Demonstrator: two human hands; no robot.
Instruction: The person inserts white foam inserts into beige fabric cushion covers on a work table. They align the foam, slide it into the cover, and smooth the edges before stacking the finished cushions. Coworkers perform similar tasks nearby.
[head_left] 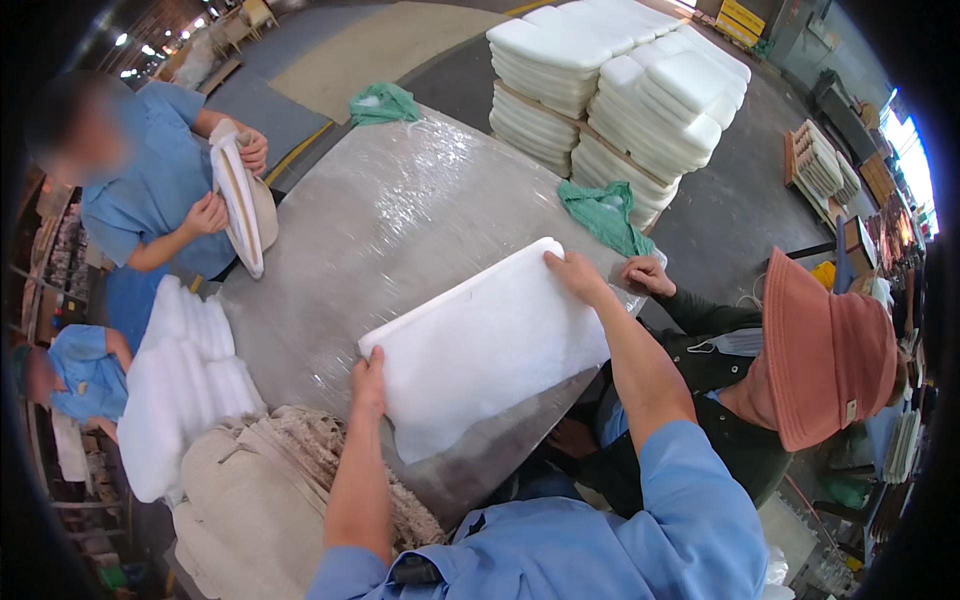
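White pad [490, 350] over film-covered bench [310, 250]; left hand [368, 388] and right hand [580, 278] at opposite ends of far edge, fingers [556, 262] closed round it, probably to hold edge straight.

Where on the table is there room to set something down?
The largest bare patch is the far middle of the table, between the far green cloth and the white pad. Another lies between that pad and the white pile. The right edge is crowded: right hand, co-worker's hand, second green cloth.
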